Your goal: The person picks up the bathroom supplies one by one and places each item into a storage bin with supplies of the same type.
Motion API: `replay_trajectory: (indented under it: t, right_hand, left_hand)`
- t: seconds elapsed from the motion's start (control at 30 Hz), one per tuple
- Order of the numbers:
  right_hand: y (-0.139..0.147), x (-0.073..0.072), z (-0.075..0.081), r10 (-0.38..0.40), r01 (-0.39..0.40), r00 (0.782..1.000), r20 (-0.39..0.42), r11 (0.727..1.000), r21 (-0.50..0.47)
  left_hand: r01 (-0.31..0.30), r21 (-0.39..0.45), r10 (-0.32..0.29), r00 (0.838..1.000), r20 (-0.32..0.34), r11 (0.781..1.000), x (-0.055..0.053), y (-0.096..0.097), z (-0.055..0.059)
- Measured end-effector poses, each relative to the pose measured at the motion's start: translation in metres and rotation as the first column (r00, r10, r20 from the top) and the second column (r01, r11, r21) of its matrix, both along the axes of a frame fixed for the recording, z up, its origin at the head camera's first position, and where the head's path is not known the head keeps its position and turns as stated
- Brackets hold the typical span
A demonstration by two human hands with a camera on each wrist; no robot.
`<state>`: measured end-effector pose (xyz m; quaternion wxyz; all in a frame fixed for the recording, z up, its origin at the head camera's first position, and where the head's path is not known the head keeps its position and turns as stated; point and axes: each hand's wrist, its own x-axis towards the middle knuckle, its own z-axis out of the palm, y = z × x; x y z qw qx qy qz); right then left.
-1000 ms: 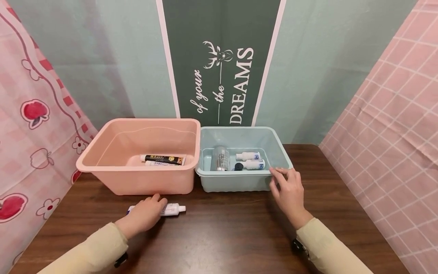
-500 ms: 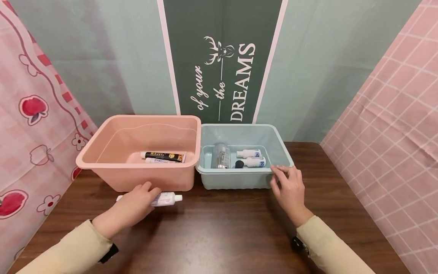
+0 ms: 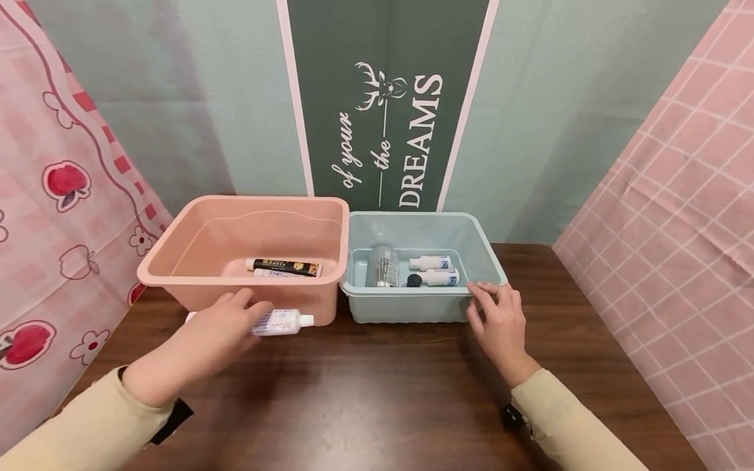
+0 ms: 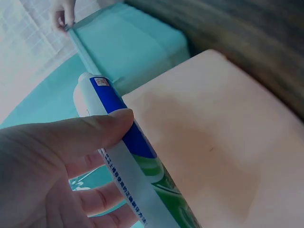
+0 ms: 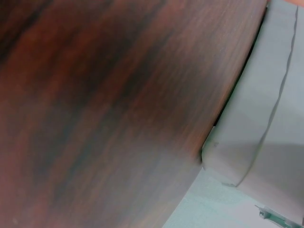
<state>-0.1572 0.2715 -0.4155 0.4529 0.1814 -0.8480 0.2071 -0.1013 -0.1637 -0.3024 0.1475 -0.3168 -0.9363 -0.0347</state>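
Note:
My left hand [image 3: 220, 333] grips a white toothpaste tube [image 3: 279, 322] with its cap pointing right, held just in front of the pink bin [image 3: 247, 297]. Blue and green bands show on the tube [image 4: 142, 152] in the left wrist view, thumb on one side, fingers behind. Two tubes lie in the pink bin, a black one [image 3: 285, 267] and a white one [image 3: 277, 274]. My right hand [image 3: 501, 327] holds the near right rim of the light blue bin [image 3: 406, 307], fingers at the rim, thumb against the outer wall.
The bins stand side by side on the brown wooden table [image 3: 365, 392]. Inside the blue bin lie a clear bottle [image 3: 384, 265], two small white bottles [image 3: 438, 277] and a black cap [image 3: 414, 280]. A green curtain [image 3: 530, 131] hangs behind, a pink checked one [image 3: 677, 196] at right.
My left hand has lifted the toothpaste tube off the table and moved it up and slightly left, toward the pink bin's front wall. My right hand has stayed at the blue bin's rim.

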Motion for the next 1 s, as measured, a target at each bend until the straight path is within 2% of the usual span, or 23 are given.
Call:
replay_trajectory:
  t: [0.23,0.33,0.67,0.77,1.0]
  right_hand:
    - [-0.001,0.001,-0.001,-0.001,0.001,1.0,0.002,1.0,-0.007]
    - [-0.001,0.0,0.0,0.001,-0.001,1.0,0.001,1.0,-0.005]
    - [-0.002,-0.002,0.002,0.008,-0.008,1.0,-0.004,1.0,0.0]
    - [-0.002,-0.002,0.003,0.014,-0.014,1.0,-0.001,1.0,-0.001]
    - [-0.002,-0.002,0.001,0.016,-0.016,0.999,-0.042,1.0,0.002]
  left_hand:
    - [-0.008,0.031,0.008,1.0,0.003,0.999,-0.002,-0.005,0.021]
    - [-0.009,0.037,0.01,1.0,-0.018,0.999,-0.004,-0.007,0.029]
    - [0.045,0.019,-0.044,0.997,-0.065,0.999,-0.014,-0.013,0.047]
    - [0.034,-0.001,-0.034,0.998,-0.053,0.999,-0.018,-0.013,0.052]
    - [0.018,-0.021,-0.018,0.999,0.027,1.0,-0.031,-0.008,0.06]
